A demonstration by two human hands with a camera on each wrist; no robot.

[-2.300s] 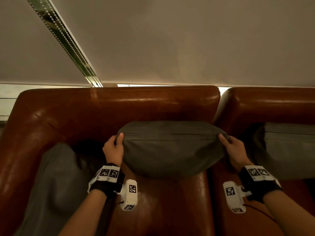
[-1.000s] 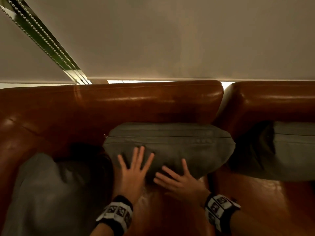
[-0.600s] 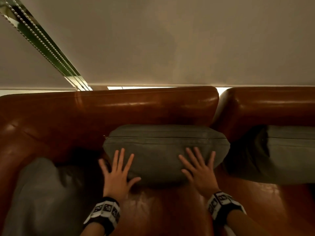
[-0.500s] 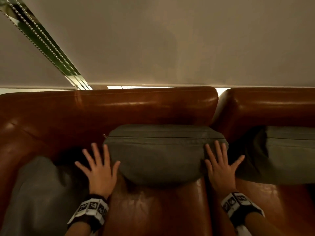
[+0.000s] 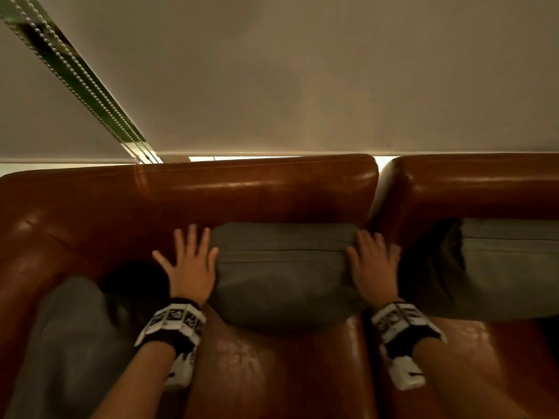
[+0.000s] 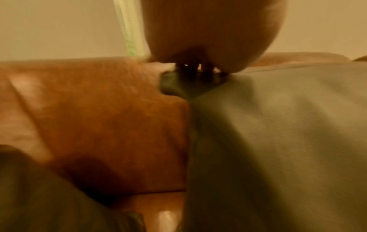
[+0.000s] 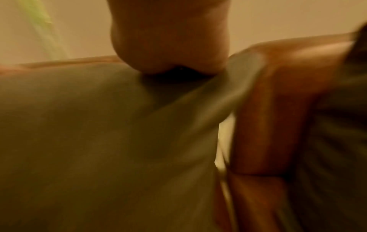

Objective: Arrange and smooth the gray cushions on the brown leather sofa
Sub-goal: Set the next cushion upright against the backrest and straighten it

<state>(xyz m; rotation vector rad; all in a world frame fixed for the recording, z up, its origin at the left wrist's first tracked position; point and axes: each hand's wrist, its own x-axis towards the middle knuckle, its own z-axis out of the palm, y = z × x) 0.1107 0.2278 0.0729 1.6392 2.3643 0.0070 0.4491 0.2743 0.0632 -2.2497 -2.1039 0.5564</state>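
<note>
A gray cushion (image 5: pixel 281 267) leans upright against the backrest of the brown leather sofa (image 5: pixel 211 195). My left hand (image 5: pixel 190 261) lies flat with spread fingers against the cushion's left end. At its right end my right hand (image 5: pixel 375 261) presses flat as well. Both wrist views are blurred: the left one shows gray fabric (image 6: pixel 278 133) beside brown leather (image 6: pixel 109 117), the right one gray fabric (image 7: pixel 89 133) under the palm. A second gray cushion (image 5: pixel 490 267) stands on the neighbouring seat to the right. A third gray cushion (image 5: pixel 66 343) lies slumped at the sofa's left arm.
A pale roller blind (image 5: pixel 302 71) hangs behind the sofa, with bead chains (image 5: pixel 81 74) running down at the left. A narrow gap (image 5: pixel 382 173) parts the two backrests. Bare seat leather (image 5: pixel 266 373) stretches in front of the middle cushion.
Both hands swept from the cushion's front outward to its two ends and then slid up along them toward the backrest. The cushion now looks narrower, squeezed between the palms.
</note>
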